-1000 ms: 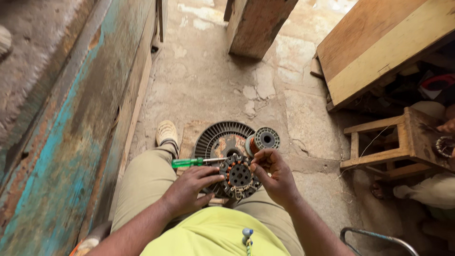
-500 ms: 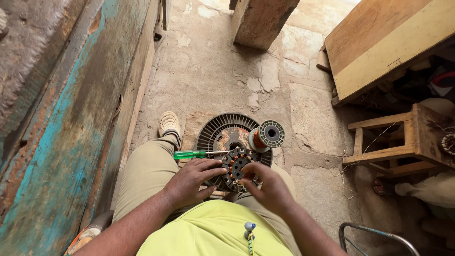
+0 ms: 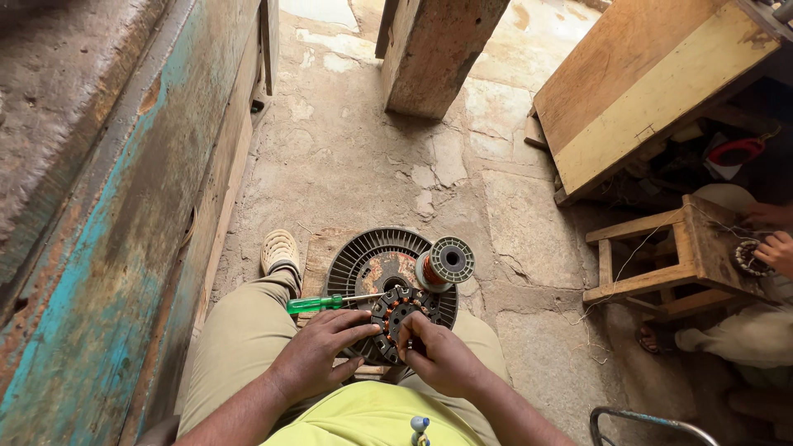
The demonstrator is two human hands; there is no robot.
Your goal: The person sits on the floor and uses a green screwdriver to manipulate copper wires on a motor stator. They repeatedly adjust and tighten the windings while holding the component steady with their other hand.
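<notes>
Both of your hands grip a small toothed stator core over your lap, above a ribbed round housing on the floor.

Your left hand [image 3: 318, 359] closes its fingers on the left edge of the stator core [image 3: 398, 318]; your right hand [image 3: 443, 359] clasps its lower right edge. A green-handled screwdriver [image 3: 324, 303] lies just above your left fingers, its shaft pointing toward the core. The ribbed housing [image 3: 363, 260] rests beneath, with a wire spool [image 3: 446, 263] at its right rim. Well apart to the right, another person's hands [image 3: 772, 239] work at a wooden stool [image 3: 669, 256].
</notes>
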